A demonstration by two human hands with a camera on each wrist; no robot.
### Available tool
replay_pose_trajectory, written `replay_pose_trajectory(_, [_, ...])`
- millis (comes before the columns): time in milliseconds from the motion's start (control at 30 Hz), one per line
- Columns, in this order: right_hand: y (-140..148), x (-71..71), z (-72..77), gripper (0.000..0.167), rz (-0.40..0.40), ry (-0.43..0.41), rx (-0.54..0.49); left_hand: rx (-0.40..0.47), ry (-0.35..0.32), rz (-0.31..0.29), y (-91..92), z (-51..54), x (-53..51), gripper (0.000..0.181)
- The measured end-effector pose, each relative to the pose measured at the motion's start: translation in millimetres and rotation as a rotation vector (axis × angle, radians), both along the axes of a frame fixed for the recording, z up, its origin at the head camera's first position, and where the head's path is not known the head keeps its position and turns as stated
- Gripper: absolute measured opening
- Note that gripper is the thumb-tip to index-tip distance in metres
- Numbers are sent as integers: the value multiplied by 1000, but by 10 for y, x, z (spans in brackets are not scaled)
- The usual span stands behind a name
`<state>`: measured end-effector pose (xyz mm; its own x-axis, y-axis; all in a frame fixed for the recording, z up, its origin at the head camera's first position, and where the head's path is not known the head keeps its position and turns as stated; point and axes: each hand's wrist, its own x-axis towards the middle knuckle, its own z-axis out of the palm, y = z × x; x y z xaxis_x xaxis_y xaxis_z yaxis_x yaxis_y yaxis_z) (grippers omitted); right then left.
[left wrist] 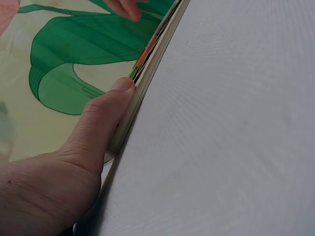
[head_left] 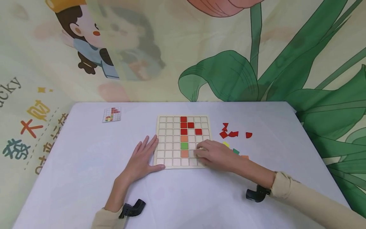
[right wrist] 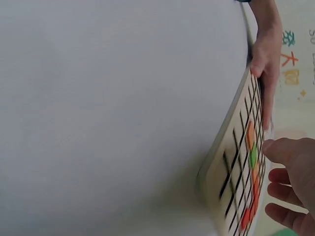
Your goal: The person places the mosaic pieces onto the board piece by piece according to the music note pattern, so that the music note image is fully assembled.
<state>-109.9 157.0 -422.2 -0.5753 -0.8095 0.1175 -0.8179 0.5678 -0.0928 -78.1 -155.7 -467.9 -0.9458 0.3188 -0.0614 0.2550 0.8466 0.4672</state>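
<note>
Table [head_left: 71, 178] w/ white cloth carries it all. Gridded board [head_left: 170, 146] lies flat on it, approx. centre. L hand [head_left: 141, 159]: fingers spread, tips touching board's L edge, thumb at near edge by the corner. R hand [head_left: 213, 154] over board's near R cells: fingers bent, slightly apart; can't tell if pinching a tile. Pic card [head_left: 112, 114] far L, well apart from board. In the grid: red tiles [head_left: 184, 125], orange tiles [head_left: 184, 138], one green tile [head_left: 184, 146], mostly in one col. Loose red pcs [head_left: 223, 135] R of board, yellow pc [head_left: 226, 144], green pc [head_left: 235, 151] & orange pc [head_left: 245, 157] nearer R forearm. Step, prob.: filling grid per card, partway. Next move likely calls for seating a pc square in its cell, L hand steadying board.
</note>
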Motion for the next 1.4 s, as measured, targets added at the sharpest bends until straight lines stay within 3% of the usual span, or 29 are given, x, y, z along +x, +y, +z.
replay_pose_trajectory(200, [742,-100,36,32,-209,-1,25,-2,-1,6,11,-3,-5,106])
replay_pose_trajectory(400, [1353,-234,-1,33,-554,-163,32,4,-10,9,1,-8,15,106])
replay_pose_trajectory(500, [1485,-267,-15,34,-640,-217,-31,12,-18,13,-13,-10,32,106])
replay_pose_trajectory(567, [1534,-285,-27,34,-639,-218,-46,12,-20,12,-20,-14,39,106])
replay_pose_trajectory(800, [1619,-380,-61,34,-522,-186,-4,15,-11,1,-2,-1,9,106])
replay_pose_trajectory(1133, [1601,-399,-119,22,-578,-133,-4,28,3,-3,34,-21,-11,106])
replay_pose_trajectory(1400, [1550,-403,-143,23,-581,-92,-3,23,4,10,25,-24,1,107])
